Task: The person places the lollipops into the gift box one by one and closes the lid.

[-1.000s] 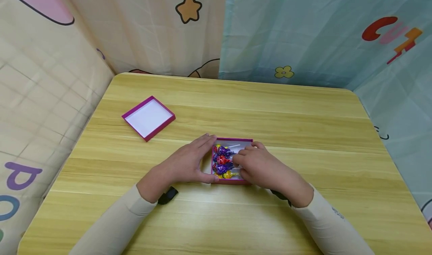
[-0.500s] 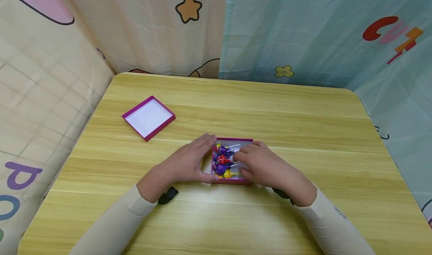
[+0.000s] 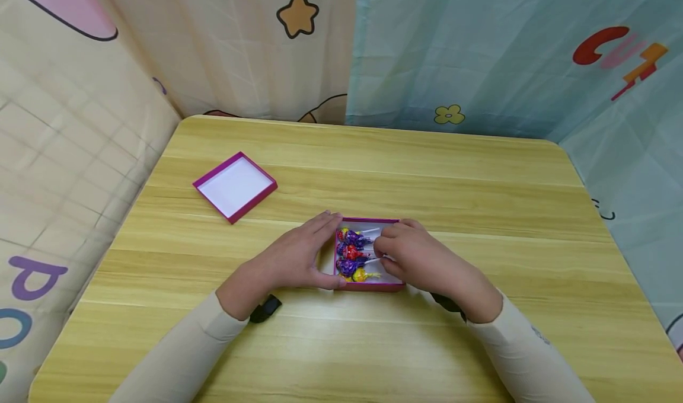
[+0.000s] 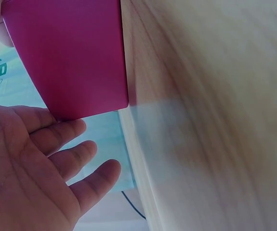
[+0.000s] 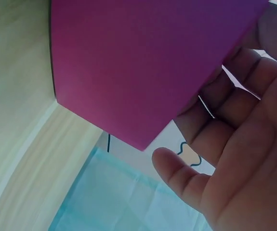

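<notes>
A shallow magenta box with a white inside lies before me on the table. Several wrapped lollipops, among them a red one and a yellow one, lie in it with their heads at the left. My left hand holds the box's left side, thumb at the near corner and fingertips at the far one. My right hand reaches over the right rim with curled fingers. Its thumb and forefinger pinch the stick end of a purple lollipop. Both wrist views show the box's outer wall beside the fingers.
The matching lid lies inside-up on the wooden table, towards the back left. Printed curtains hang behind the table and along both sides. A black strap piece shows under the left wrist.
My right hand has drawn slightly to the right, uncovering more of the lollipop sticks and the box's near right corner. The left hand and the lid have stayed put.
</notes>
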Tool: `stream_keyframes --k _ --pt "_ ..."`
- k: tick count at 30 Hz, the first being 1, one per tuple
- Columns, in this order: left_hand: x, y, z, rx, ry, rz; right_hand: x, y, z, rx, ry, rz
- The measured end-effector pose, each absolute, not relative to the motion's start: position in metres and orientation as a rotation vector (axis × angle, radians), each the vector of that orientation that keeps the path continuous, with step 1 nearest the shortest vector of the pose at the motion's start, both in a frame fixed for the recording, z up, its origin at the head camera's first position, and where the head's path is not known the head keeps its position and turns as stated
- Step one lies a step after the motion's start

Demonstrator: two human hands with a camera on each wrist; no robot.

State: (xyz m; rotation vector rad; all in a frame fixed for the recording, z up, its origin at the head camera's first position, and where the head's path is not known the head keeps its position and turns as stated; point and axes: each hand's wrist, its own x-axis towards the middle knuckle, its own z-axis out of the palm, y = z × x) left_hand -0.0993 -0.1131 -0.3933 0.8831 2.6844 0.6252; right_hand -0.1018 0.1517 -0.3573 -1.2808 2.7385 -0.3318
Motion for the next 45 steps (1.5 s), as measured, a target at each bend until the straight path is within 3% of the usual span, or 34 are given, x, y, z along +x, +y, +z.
stream_keyframes --k 17,33,45 --pt "-0.101 -0.112 -0.393 0.889 2.693 0.630 -0.103 0.145 -0.362 -1.323 2.689 -0.134" --pt "-0.101 -0.112 -0.393 0.875 2.672 0.617 -0.104 0.157 -0.356 -1.211 2.722 -0.320" --pt "-0.101 -0.115 -0.389 0.889 2.638 0.558 -0.109 0.196 -0.354 -1.212 2.840 -0.530"
